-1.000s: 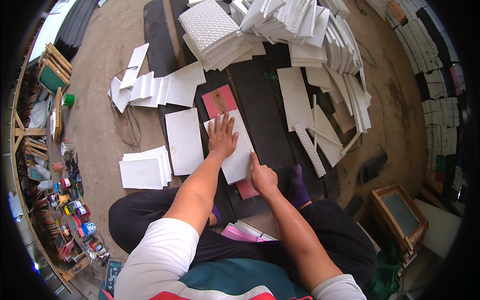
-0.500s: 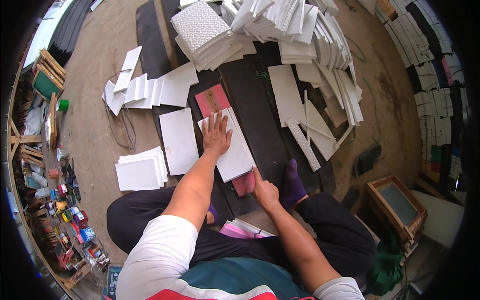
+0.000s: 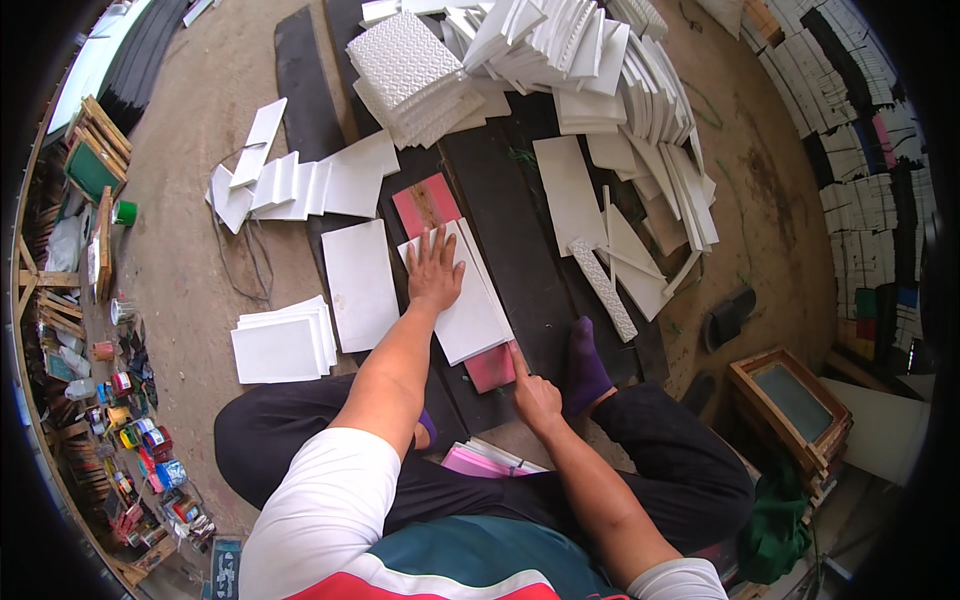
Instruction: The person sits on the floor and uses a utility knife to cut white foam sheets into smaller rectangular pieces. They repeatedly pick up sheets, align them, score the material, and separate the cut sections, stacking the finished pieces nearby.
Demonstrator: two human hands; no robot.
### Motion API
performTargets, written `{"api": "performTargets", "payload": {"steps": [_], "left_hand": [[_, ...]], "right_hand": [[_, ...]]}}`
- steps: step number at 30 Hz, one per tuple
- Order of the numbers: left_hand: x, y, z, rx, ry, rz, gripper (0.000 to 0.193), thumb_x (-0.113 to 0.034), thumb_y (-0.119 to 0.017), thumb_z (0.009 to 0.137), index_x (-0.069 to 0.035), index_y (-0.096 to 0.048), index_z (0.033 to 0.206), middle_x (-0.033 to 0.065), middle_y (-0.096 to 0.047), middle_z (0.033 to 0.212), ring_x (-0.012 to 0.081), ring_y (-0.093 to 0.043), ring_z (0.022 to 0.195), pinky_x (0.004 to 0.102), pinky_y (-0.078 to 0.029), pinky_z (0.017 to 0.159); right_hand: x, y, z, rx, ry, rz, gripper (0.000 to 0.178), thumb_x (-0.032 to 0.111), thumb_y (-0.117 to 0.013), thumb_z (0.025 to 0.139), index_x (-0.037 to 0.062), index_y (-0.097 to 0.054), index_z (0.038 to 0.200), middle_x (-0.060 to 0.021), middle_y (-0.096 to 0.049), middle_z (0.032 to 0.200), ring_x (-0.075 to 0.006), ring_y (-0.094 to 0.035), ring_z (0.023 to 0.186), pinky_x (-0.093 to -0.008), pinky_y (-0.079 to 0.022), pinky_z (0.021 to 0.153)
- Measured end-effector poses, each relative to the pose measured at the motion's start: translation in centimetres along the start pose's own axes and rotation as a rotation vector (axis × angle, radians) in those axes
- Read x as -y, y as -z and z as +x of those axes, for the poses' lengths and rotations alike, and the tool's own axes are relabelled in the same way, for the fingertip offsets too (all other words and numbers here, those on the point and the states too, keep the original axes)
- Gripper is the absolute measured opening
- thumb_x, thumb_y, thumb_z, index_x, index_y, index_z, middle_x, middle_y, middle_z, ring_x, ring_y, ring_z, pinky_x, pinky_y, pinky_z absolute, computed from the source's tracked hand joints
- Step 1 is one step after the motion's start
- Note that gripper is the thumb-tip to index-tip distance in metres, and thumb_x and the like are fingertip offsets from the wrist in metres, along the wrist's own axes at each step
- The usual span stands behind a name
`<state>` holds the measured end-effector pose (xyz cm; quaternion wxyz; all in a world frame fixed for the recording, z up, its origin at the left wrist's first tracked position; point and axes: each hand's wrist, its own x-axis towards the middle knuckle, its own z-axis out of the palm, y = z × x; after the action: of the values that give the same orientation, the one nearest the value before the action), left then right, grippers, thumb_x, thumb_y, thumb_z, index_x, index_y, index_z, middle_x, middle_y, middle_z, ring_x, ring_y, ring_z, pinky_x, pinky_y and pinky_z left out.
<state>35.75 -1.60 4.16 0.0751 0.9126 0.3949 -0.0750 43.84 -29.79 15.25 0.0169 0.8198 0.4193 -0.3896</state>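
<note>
A white rectangular foam sheet [image 3: 462, 315] lies aslant on a pink board [image 3: 492, 371], which shows beyond its far and near ends. A narrow strip [image 3: 486, 282] runs along the sheet's right edge; whether it is separate I cannot tell. My left hand [image 3: 434, 272] rests flat on the sheet's upper part, fingers spread. At the sheet's near right corner is my right hand [image 3: 537, 398], index finger stretched along the edge and the other fingers curled. Whatever those fingers hold is hidden. Left of the sheet lies another white sheet [image 3: 360, 285].
Black boards [image 3: 510, 230] lie beneath the work. Stacked white textured pieces [image 3: 405, 60] and many leaning sheets [image 3: 655, 100] stand at the far side. A textured strip [image 3: 603, 290] and offcuts lie right. A wooden frame [image 3: 795, 410] stands lower right; paint containers [image 3: 160, 440] line the left.
My right hand has shifted slightly toward me and to the right, exposing more of the pink board. My left hand stays pressed in the same place on the sheet.
</note>
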Motion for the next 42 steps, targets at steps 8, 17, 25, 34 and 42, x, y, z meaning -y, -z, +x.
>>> {"api": "performTargets", "payload": {"steps": [8,17,25,34,42], "left_hand": [[0.2,0.3,0.2,0.053,-0.002,0.0,0.068,-0.049,-0.031,0.111,-0.016,-0.018,0.169,0.0049,0.004,0.178,0.0343,0.006,0.163,0.0605,-0.001,0.129],[2.0,1.8,1.4,0.058,0.044,-0.144,0.098,-0.066,-0.063,0.092,-0.013,-0.024,0.165,0.0082,-0.016,0.174,0.0345,-0.01,0.161,0.061,-0.007,0.128],[2.6,6.0,2.6,0.153,0.105,-0.163,0.126,-0.073,-0.087,0.063,-0.008,-0.036,0.158,0.0124,-0.041,0.158,0.0333,-0.036,0.147,0.0552,-0.032,0.118],[2.7,6.4,3.0,0.176,0.167,-0.233,0.119,-0.066,-0.096,0.052,-0.003,-0.048,0.141,0.0174,-0.048,0.142,0.0362,-0.042,0.139,0.0486,-0.037,0.113],[5.5,4.9,0.7,0.045,0.243,-0.446,0.117,-0.063,-0.098,0.051,-0.004,-0.047,0.138,0.0203,-0.065,0.131,0.0375,-0.061,0.126,0.0464,-0.047,0.107]], "right_hand": [[-0.4,-0.8,-0.4,-0.032,0.007,-0.029,0.09,0.011,-0.053,0.089,0.0273,-0.015,0.169,-0.0285,-0.075,0.093,-0.0448,-0.076,0.083,-0.0587,-0.06,0.071],[-3.6,-0.9,-1.5,-0.235,-0.077,0.302,0.065,0.02,-0.053,0.102,0.0198,-0.031,0.163,-0.0292,-0.073,0.098,-0.0471,-0.073,0.09,-0.0564,-0.057,0.078],[-5.4,-3.0,7.5,-0.448,-0.231,0.774,0.04,0.021,-0.076,0.092,0.0001,-0.062,0.122,-0.0113,-0.071,0.093,-0.0259,-0.069,0.089,-0.0383,-0.053,0.086],[0.4,-0.8,12.8,-0.399,-0.161,0.678,0.045,0.04,-0.077,0.089,0.0061,-0.073,0.119,-0.0197,-0.075,0.102,-0.0368,-0.073,0.098,-0.0433,-0.053,0.088],[0.0,-0.3,15.5,-0.27,-0.193,0.645,0.051,0.048,-0.079,0.086,0.0012,-0.071,0.105,-0.021,-0.074,0.096,-0.0388,-0.072,0.096,-0.0475,-0.053,0.084]]}}
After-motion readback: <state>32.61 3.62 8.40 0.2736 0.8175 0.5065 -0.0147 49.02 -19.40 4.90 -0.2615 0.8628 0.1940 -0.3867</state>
